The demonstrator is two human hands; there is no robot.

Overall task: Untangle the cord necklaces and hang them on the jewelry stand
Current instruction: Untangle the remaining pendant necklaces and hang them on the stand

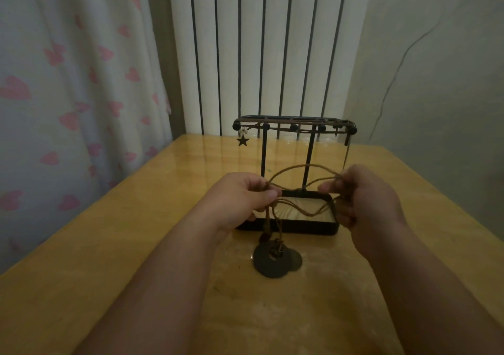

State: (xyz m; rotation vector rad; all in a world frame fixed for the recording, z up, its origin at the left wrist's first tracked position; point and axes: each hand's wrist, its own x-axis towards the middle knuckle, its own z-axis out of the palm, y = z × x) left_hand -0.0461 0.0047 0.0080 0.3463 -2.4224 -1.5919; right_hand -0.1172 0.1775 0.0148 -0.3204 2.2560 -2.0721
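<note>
Before the jewelry stand (294,228), tangled tan cord necklaces (308,165), dark disc pendants (270,262)

No writing, label, brand, number or sign can be read anywhere in this dim scene. The dark round pendants (263,266) of the cord necklaces (268,219), lying on the near counter (109,245), are too dark to show any marking.
</note>
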